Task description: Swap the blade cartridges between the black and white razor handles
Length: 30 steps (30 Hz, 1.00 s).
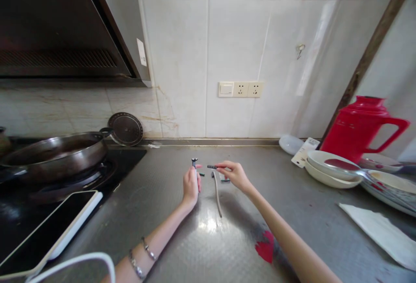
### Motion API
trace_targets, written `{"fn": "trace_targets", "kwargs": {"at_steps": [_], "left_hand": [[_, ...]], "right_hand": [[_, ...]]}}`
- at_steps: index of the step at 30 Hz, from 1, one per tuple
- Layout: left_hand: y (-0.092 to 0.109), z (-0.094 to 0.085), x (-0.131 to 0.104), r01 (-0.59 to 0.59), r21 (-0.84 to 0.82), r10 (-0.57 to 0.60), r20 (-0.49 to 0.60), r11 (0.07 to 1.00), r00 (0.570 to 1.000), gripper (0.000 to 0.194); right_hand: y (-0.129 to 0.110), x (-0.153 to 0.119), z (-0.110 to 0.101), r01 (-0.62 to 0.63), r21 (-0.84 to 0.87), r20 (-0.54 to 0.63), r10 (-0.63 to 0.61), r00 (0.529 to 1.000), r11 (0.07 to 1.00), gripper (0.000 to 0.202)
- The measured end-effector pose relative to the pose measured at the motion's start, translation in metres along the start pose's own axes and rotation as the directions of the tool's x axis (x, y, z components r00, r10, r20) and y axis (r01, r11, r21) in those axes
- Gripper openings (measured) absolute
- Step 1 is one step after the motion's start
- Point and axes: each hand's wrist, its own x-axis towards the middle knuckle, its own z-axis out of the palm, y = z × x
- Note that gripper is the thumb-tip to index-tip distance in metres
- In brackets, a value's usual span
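The left hand [191, 184] reaches in from the lower left, its forearm slanting up and inward, with two bracelets [143, 257] below the wrist. It is held upright with the fingers curled, gripping a slim razor-like tool [194, 162] by its handle, so that the dark, T-shaped head stands clear above the fist; one fingertip points out toward the right. The right hand [234, 174] comes from the lower right on a long, diagonal forearm, the wrist bent a little so that the fingers point left. Its thumb and fingertips pinch one end of a small dark strip [212, 167], which lies roughly level and points at the tool's head, near it but apart. Both hands are at about the same height in the middle of the view, over the steel bench [175, 239]. Between them on the bench, a thin grey handle-like piece [218, 196] runs toward the person, its dark end just by the right fingertips. Beside it, partly behind the right hand, is a small pale packet [224, 178], too small to make out. A little dark green piece [202, 174] shows just right of the left hand.
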Motion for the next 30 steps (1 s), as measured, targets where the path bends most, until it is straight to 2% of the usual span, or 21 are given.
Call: {"fn": "trace_targets", "kwargs": {"at_steps": [7, 14, 19, 30], "left_hand": [[0.002, 0.004, -0.008, -0.037, 0.003, 0.036, 0.074, 0.999, 0.997, 0.030], [0.006, 0.012, -0.016, 0.019, 0.033, -0.024, 0.173, 0.999, 0.985, 0.029], [0.003, 0.014, -0.011, 0.010, 0.091, -0.032, 0.239, 0.996, 0.970, 0.029], [0.006, 0.015, 0.006, 0.006, 0.028, -0.016, 0.395, 1.000, 0.919, 0.030]], "right_hand": [[-0.012, 0.024, -0.009, 0.066, -0.012, 0.007, -0.066, 0.998, 0.998, 0.027], [-0.009, 0.032, -0.007, 0.091, 0.014, 0.015, -0.091, 0.996, 0.996, 0.026], [-0.010, 0.034, -0.011, 0.079, 0.043, 0.017, -0.080, 0.997, 0.996, 0.025], [-0.023, 0.038, -0.014, 0.095, 0.072, 0.066, -0.100, 0.993, 0.993, 0.022]]}}
